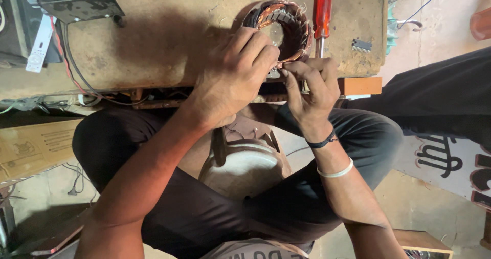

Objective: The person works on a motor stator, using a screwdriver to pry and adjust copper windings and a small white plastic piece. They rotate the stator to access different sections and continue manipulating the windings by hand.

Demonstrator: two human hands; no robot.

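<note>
Motor winding ring (286, 26) sits at the near edge of the workbench (153, 44), close enough for both hands to work it over the lap. Left hand (232, 77) is curled over the ring's near side, fingers closed on it, pinning it steady. Right hand (309, 87) pinches narrow at the copper wire on the ring's lower edge; what's between the fingertips is too small to tell. Red-handled screwdriver (323, 11) lies just beside the ring, within reach. Pale round motor cover (244, 169) rests between the knees.
</note>
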